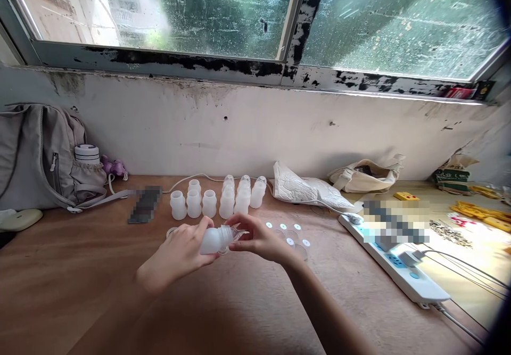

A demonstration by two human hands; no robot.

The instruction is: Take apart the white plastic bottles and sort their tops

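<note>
My left hand (pixel 181 251) grips a small white plastic bottle (pixel 213 239) lying on its side above the wooden table (pixel 80 270). My right hand (pixel 261 238) pinches a clear cap (pixel 235 232) at the bottle's neck. Behind my hands stand several more white bottles (pixel 217 198) in two groups, some topped with clear caps. Several clear round lids (pixel 291 235) lie flat on the table just right of my right hand.
A grey backpack (pixel 35 155) with a flask sits at the far left. A crumpled white bag (pixel 307 187) and a beige pouch (pixel 365 176) lie by the wall. A white power strip (pixel 395 267) with cables runs along the right. Yellow items (pixel 483 211) lie far right.
</note>
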